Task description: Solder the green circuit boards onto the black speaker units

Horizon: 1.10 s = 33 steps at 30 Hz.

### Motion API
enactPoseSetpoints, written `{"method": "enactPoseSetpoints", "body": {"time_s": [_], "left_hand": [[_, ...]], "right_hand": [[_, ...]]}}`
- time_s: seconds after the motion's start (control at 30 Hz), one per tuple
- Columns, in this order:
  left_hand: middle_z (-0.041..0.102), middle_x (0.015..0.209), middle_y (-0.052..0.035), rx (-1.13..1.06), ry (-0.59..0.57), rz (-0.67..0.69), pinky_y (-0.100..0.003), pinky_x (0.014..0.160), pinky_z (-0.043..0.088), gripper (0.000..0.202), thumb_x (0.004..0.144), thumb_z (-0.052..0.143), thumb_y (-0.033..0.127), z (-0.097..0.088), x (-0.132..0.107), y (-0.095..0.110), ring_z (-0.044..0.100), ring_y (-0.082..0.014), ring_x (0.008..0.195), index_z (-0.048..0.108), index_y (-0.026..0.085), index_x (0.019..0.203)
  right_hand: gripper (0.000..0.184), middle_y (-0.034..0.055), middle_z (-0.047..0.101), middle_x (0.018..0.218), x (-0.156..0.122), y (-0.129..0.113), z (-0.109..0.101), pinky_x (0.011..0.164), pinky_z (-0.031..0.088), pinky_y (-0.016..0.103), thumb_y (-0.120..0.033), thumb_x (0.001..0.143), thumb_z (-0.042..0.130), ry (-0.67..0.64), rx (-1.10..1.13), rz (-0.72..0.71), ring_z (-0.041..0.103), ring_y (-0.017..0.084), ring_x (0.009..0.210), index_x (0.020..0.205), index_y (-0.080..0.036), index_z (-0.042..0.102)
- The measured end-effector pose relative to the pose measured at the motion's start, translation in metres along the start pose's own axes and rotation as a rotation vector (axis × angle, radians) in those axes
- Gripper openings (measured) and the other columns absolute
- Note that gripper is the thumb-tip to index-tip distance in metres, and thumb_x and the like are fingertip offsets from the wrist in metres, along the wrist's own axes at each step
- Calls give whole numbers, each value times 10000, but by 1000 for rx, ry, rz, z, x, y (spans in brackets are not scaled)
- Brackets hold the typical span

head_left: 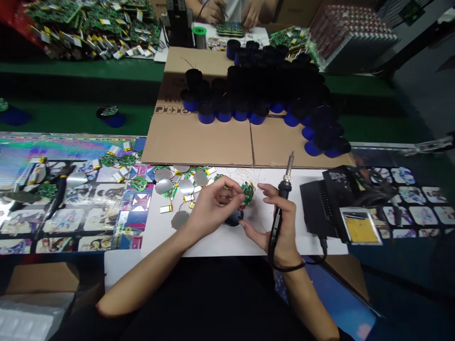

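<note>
My left hand is pinched at the edge of a small green circuit board. Just below the board sits a dark round housing, partly covered by my left fingers. A black soldering iron lies along my right hand, its metal tip pointing up and away from the board. The thumb and forefinger of that hand are spread on the right side of the housing, and the thumb tip is close to its edge. Several boards with silver discs and small batteries lie left of my hands.
Cardboard beyond my hands bears many black-and-blue cylinders. At right stand a black soldering station and a yellow sponge tray. A co-worker's hands are at the far side, near piled boards and a solder spool.
</note>
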State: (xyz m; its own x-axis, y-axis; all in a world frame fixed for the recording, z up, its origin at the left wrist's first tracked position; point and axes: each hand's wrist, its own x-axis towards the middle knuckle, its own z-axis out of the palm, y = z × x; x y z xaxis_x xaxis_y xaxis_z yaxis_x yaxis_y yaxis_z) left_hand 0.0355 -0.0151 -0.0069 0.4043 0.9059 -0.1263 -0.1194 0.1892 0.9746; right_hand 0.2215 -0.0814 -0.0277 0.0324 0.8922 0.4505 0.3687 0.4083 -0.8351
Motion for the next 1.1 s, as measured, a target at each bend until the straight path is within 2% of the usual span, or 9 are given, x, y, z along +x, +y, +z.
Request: {"method": "enactPoseSetpoints", "body": {"time_s": [0.13,0.23,0.47,0.6,0.73,0.8,0.87,1.0,1.1], "left_hand": [[679,861,-1,-110,-32,-24,-238,691,592,221,940,785,304,9,-2,-4,721,-130,758,594,196,975],[659,899,0,-103,-65,-11,-230,701,564,241,932,804,298,6,-4,-4,702,-121,782,593,195,984],[699,999,-44,189,-210,76,-301,858,534,175,1077,593,287,-25,-9,0,682,-166,953,589,234,1244],[633,1428,-120,473,-407,110,-359,985,551,538,898,691,123,-46,-8,7,638,-272,1287,544,257,1397],[632,1470,-96,658,-578,80,-391,1051,549,731,851,656,39,-48,-8,7,650,-283,1322,463,298,1506],[617,1481,-88,717,-541,115,-422,1108,526,694,895,701,97,-44,-9,1,627,-287,1350,458,318,1506],[608,1450,-103,787,-408,161,-466,1116,527,693,914,792,240,-37,-11,-8,611,-317,1348,453,319,1513],[586,1250,-93,804,-110,110,-457,907,631,741,861,874,406,-28,-16,-23,678,-283,1074,491,284,1484],[560,1205,-70,584,-164,-10,-327,738,654,614,897,826,346,-27,-22,-25,679,-191,927,552,282,1443]], "right_hand": [[574,97,679,1368,4,3,10,1141,561,561,-95,851,824,71,46,3,662,283,1352,1284,-318,520],[550,100,699,1346,6,1,6,1067,592,521,-126,839,856,21,-5,20,705,274,1255,1247,-312,537],[475,69,682,1248,2,-4,-6,1045,542,450,-161,844,824,4,214,191,670,240,1212,1156,-298,492],[530,50,675,1249,-5,-3,-14,914,533,369,-157,816,874,30,228,252,660,203,1099,1145,-308,487],[477,75,674,1253,-13,-2,-20,881,529,379,-188,855,858,30,160,282,655,222,1100,1164,-297,511],[409,90,666,1264,-17,-1,-21,947,539,414,-196,907,803,21,147,283,648,246,1196,1184,-290,516],[392,97,658,1285,-22,0,-19,1027,539,444,-193,928,776,-4,126,272,639,252,1264,1203,-286,512],[431,104,655,1334,-30,3,-9,1074,545,450,-179,935,768,-126,22,205,659,248,1285,1255,-288,501],[402,113,660,1354,-31,6,-2,1032,553,464,-172,952,747,-215,-102,142,666,261,1250,1260,-286,515]]}}
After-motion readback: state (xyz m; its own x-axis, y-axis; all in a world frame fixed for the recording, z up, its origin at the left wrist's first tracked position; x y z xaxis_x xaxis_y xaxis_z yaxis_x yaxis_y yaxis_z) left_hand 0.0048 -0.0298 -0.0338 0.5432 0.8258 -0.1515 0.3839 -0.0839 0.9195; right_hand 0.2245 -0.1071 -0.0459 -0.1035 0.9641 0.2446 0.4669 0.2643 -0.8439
